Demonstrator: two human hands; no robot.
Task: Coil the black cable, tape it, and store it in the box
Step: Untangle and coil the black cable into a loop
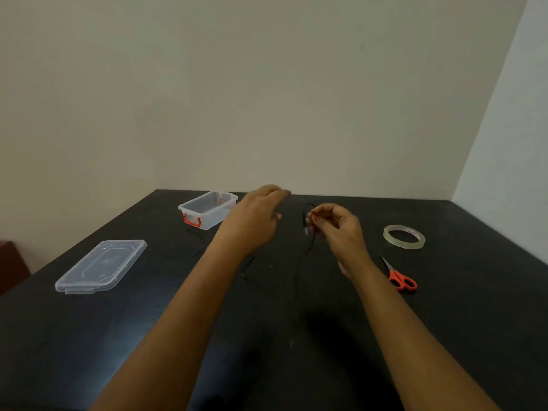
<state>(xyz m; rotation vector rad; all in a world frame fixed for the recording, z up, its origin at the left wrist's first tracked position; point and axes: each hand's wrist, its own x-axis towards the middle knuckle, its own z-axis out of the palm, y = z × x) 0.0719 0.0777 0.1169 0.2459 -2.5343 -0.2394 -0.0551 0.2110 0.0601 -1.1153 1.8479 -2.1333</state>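
Black cable [308,250] hangs from the fingers [317,216] of my right hand [339,228], which pinch it between thumb and curled fingertips near one end. A short loop of it arches just above those fingers, and a small pale-tipped plug dangles just below them. From the pinch the thin cord drops to the bench [89,336] and runs back toward me, hard to follow against the dark top. More loose strands of it lie under and beside my left forearm, uncoiled. My left hand [258,216] hovers above the bench just left of the pinching fingers and apart from the cable. Its fingers [277,191] are straight and loosely together, reaching away from me and holding nothing, though they are blurred, so I cannot tell finer detail. Just left of those left fingers stands the clear box [204,210], open-topped, with a red latch on its near end; its right corner is hidden behind my left hand. The clear lid [100,265] lies flat on the bench, well to the left of my left fingers and nearer to me than the box. To the right of my right fingers, near them but apart, a roll of clear tape [404,237] lies flat. Orange-handled scissors [400,277] rest just right of my right wrist, nearer to me than the tape and not touching it, blades closed and pointing away from me.
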